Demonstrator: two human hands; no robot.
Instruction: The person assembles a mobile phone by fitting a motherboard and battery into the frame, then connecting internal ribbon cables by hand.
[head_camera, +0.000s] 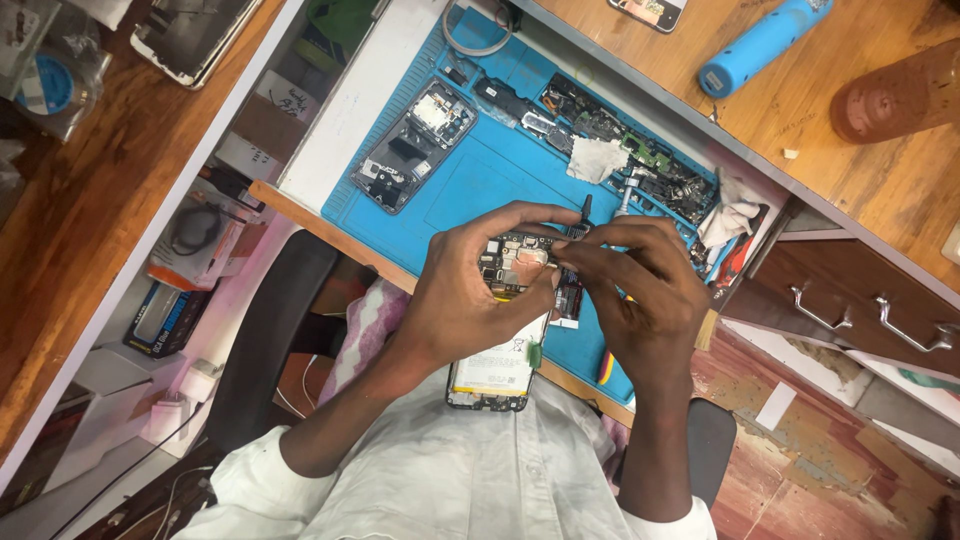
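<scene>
Head view: opened phone (497, 362) held over the lap, just below the blue mat (480, 185). Left hand (470, 290) grips its upper end; right hand (640, 290) pinches a small tool (583, 215) against it. Another opened phone (415, 145) lies on the mat.

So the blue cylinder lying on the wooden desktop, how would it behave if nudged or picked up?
The blue cylinder lies on its side on the flat wooden desktop, so a sideways nudge would probably set it rolling. It looks rigid, likely keeping its shape when lifted. Its smooth surface might be slightly slippery. Nothing visibly blocks it nearby.
</scene>
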